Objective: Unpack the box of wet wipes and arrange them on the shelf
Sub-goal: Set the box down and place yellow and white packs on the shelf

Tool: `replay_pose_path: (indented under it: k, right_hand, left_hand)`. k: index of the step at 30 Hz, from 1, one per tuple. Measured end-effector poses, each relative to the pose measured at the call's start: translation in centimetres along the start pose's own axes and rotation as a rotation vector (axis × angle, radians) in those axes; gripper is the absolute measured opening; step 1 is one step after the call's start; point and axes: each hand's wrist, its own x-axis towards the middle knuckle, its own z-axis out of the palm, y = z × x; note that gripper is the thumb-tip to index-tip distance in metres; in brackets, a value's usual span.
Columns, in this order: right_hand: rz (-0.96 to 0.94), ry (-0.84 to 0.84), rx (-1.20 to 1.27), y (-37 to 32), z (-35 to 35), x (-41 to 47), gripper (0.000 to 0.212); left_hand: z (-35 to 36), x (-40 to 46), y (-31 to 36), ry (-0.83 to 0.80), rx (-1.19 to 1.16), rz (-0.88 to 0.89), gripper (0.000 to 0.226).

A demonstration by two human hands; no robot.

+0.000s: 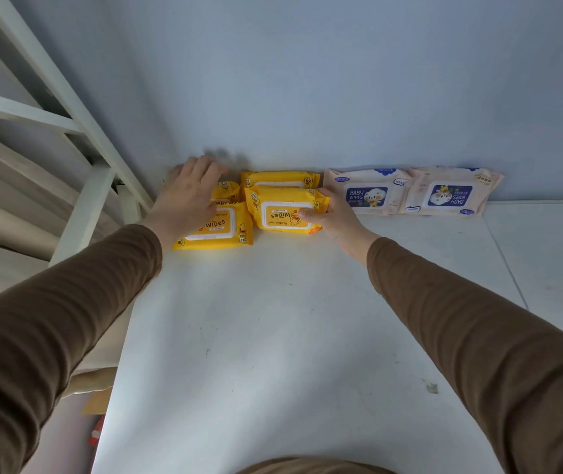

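Note:
Several yellow wet-wipe packs lie in two rows near the back wall of the white shelf (pixel 273 319). My left hand (pixel 192 189) lies flat with spread fingers over the left front yellow pack (pixel 218 230) and the pack behind it (pixel 227 190). My right hand (pixel 328 213) grips the right front yellow pack (pixel 281 212) at its right end, thumb on its white lid. Another yellow pack (pixel 280 178) sits behind that one. Two pink baby-wipe packs (pixel 365 195) (pixel 451 195) lean against the wall to the right.
White slanted frame bars (pixel 78 107) rise at the left of the shelf. Below the shelf's left edge I see brown cardboard (pixel 97 401) and something red (pixel 97 432). A seam (pixel 505 254) splits the shelf at the right, and a small scrap (pixel 431 386) lies there.

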Motion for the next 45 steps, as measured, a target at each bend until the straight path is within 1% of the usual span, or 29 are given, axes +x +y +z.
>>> replay_pose_path:
  k: [1, 2, 3, 4, 6, 8, 9, 11, 14, 18, 20, 24, 25, 27, 30, 32, 34, 38, 40, 43, 45]
  right_hand:
    - [0.001, 0.009, -0.006, 0.2, 0.0, 0.1, 0.047]
    - [0.009, 0.009, -0.005, 0.3, 0.0, 0.2, 0.047]
    - [0.017, 0.007, -0.003, 0.5, -0.1, 0.3, 0.048]
    - [0.028, 0.003, 0.006, 0.6, -0.1, 0.4, 0.051]
    - [0.052, 0.006, 0.009, 0.6, -0.1, 0.6, 0.062]
    - [0.074, 0.01, 0.018, 0.8, -0.1, 0.6, 0.071]
    - [0.086, 0.008, 0.028, 0.8, -0.2, 0.6, 0.072]
    - [0.081, 0.004, 0.029, 0.9, -0.2, 0.5, 0.067]
    - [0.055, 0.004, 0.039, 1.0, -0.2, 0.5, 0.061]
    - [0.07, 0.002, 0.025, 1.1, -0.3, 0.6, 0.064]
    - [0.051, -0.002, 0.014, 1.1, -0.3, 0.7, 0.062]
    - [0.004, 0.043, 0.014, 1.3, 0.2, 0.7, 0.059]
    - [-0.01, 0.067, -0.012, 1.5, 0.3, 0.7, 0.059]
    - [-0.049, 0.12, -0.095, 1.6, 0.6, 0.4, 0.058]
    - [-0.117, 0.188, -0.178, 1.4, 1.2, -0.2, 0.046]
    - [-0.096, 0.2, -0.179, 1.0, 1.4, -0.7, 0.046]
    - [-0.066, 0.195, -0.186, 0.6, 1.5, -0.9, 0.047]
    - [-0.073, 0.179, -0.189, 0.2, 1.4, -0.9, 0.037]
    - [-0.078, 0.167, -0.188, 0.2, 1.3, -0.8, 0.035]
    - [-0.069, 0.141, -0.197, 0.5, 1.0, -0.6, 0.04]
    - [-0.069, 0.12, -0.2, 0.7, 0.8, -0.4, 0.048]
  left_hand:
    - [0.1, -0.4, 0.0, 0.044, 0.023, -0.012, 0.044]
    - [0.1, -0.6, 0.0, 0.043, 0.018, -0.037, 0.031]
    - [0.1, -0.8, 0.1, -0.003, -0.003, -0.057, 0.02]
    - [0.3, -0.9, 0.2, -0.066, -0.025, -0.064, 0.017]
    - [1.0, -1.3, 0.2, -0.148, -0.06, -0.051, 0.029]
    - [1.5, -1.8, 0.1, -0.174, -0.082, -0.045, 0.054]
    - [1.6, -2.0, 0.0, -0.182, -0.103, -0.059, 0.065]
    - [1.8, -2.1, -0.3, -0.231, -0.123, -0.096, 0.078]
    - [2.1, -1.8, -0.9, -0.341, -0.124, -0.106, 0.09]
    - [1.7, -1.2, -0.8, -0.416, -0.077, -0.098, 0.096]
    - [1.5, -1.2, -0.5, -0.394, -0.031, -0.06, 0.091]
    - [1.8, -1.4, -0.5, -0.15, -0.028, -0.094, 0.066]
    - [2.0, -1.5, -0.5, -0.117, -0.024, -0.099, 0.062]
    - [2.4, -1.7, -0.5, -0.082, -0.022, -0.093, 0.06]
    - [2.6, -1.6, -1.0, -0.008, -0.022, -0.1, 0.066]
    - [2.2, -0.9, -1.1, -0.021, -0.004, -0.171, 0.081]
    - [2.0, -0.1, -1.1, -0.073, 0.049, -0.222, 0.092]
    - [1.6, 1.1, -1.4, -0.183, 0.198, -0.201, 0.088]
    - [1.5, 1.2, -1.6, -0.225, 0.227, -0.167, 0.088]
    - [1.5, 0.8, -1.7, -0.274, 0.115, -0.145, 0.086]
    - [1.1, 0.5, -1.7, -0.297, 0.053, -0.149, 0.078]
